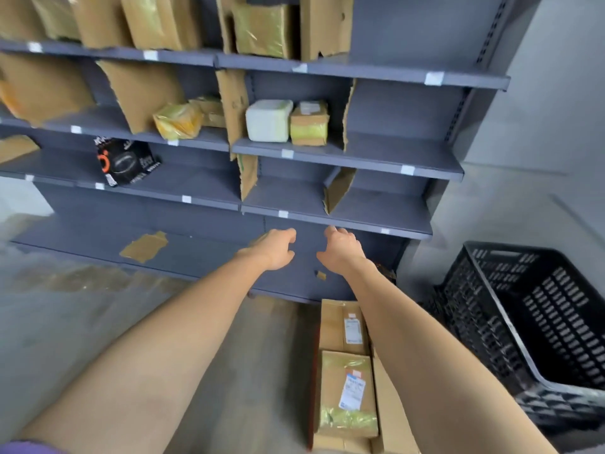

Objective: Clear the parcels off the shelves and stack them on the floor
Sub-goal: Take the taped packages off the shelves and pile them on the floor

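Head view: floor parcels (347,381) lie lengthwise toward the shelves (327,221).

Single view, head-worn, wide-angle. Looks forward and down from standing height at a grey shelving unit (343,149) close in front, its shelves bowed by lens distortion. Both forearms enter from the bottom edge, the left hand (273,249) and right hand (340,249) near centre frame. Floor (65,322) fills the lower left; a black crate (523,322) sits at the right edge.
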Demonstrator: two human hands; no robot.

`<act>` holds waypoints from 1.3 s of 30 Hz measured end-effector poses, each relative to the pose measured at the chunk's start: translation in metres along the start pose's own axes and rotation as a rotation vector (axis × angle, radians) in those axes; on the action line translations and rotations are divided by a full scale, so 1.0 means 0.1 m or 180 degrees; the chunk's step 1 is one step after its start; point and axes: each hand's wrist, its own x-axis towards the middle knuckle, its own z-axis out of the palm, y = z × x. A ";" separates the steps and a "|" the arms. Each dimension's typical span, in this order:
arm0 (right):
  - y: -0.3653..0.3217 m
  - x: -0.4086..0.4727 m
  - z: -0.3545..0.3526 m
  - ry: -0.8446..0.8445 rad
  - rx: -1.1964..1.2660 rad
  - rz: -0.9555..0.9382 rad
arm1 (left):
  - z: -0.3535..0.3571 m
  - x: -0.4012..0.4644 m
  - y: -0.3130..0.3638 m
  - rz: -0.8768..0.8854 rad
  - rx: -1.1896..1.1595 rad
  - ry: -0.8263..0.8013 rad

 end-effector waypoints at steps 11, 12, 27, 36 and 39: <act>-2.29 -0.08 -0.07 0.0197 0.0280 -0.0714 | -1.22 -1.01 -1.81 -0.0450 -0.0059 0.0468; -2.46 -0.09 -0.04 0.0196 0.0249 -0.0793 | -1.30 -1.09 -1.95 -0.0504 -0.0052 0.0501; -4.21 0.87 -0.20 0.0316 -0.0220 -0.1574 | -2.49 -0.95 -3.51 -0.0752 0.0066 0.1011; -5.23 2.07 -0.35 0.0434 0.0112 -0.1854 | -3.48 -0.29 -4.24 -0.1009 0.0369 0.1352; -5.55 2.38 -0.31 0.0421 0.0109 -0.1949 | -3.72 -0.11 -4.46 -0.1023 0.0479 0.1445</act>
